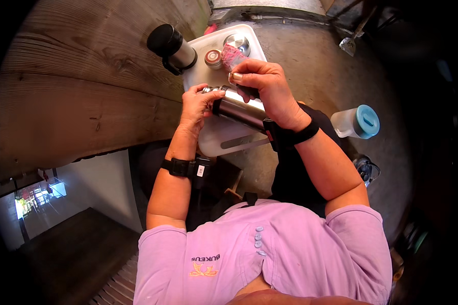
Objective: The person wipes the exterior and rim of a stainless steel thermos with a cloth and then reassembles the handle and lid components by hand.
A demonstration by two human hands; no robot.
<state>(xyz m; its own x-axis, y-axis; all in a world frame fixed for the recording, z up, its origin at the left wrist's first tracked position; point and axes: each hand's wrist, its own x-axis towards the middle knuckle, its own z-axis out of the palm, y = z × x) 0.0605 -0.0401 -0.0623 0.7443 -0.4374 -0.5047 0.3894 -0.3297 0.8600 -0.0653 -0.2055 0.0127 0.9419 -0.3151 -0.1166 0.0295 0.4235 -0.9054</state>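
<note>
My left hand (197,102) is closed around the neck of a stainless steel vacuum flask (244,110). The flask lies aslant over a white plastic tray (195,78), its base towards my right wrist. Above the flask's body, my right hand (266,81) pinches a small pale-edged piece (231,77) between thumb and fingers; what it is cannot be made out. Something dark shows under the right palm, partly hidden. A pink mesh scrubber (232,57) lies just beyond the right fingertips, against a round stainless steel lid or bowl (238,41).
A black-topped flask with a handle (175,49) and a small jar with a red-ringed lid (213,58) stand at the tray's far side. Wooden boards (99,76) rise on the left. A blue-lidded plastic pitcher (357,121) stands on the concrete floor to the right.
</note>
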